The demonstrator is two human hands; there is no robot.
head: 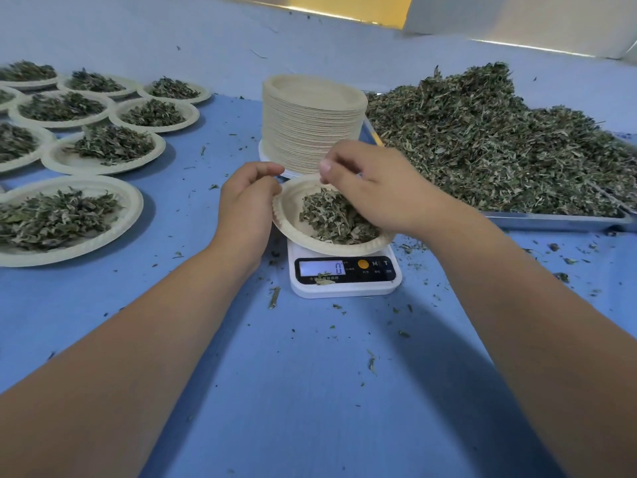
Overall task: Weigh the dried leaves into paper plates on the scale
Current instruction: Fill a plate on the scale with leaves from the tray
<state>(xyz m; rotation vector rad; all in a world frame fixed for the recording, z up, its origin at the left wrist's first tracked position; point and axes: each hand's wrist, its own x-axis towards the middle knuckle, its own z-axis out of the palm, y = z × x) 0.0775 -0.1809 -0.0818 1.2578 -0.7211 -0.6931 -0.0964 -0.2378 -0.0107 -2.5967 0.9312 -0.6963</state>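
- The paper plate (293, 232) sits on the little white scale (344, 281), in the middle of the table, with a small heap of dried leaves (331, 219) in it.
- The left hand (248, 198) holds the plate's left edge with bent fingers.
- The right hand (372, 191) is over the leaves with its fingers bent down. I cannot tell if it has any leaves in it.
- The scale's screen shows a 0, and a leaf bit covers part of it, so I think this plate is not done yet.
- Many full plates (69, 219) lie on the left, so a lot is done.
- A tall stack of empty plates (312, 122) stands just behind the scale.
- A big pile of leaves (499, 146) waits on a metal tray (551, 222) on the right, so lots is left.
- Leaf crumbs are all over the blue table (310, 374). Nothing blocks the hands.
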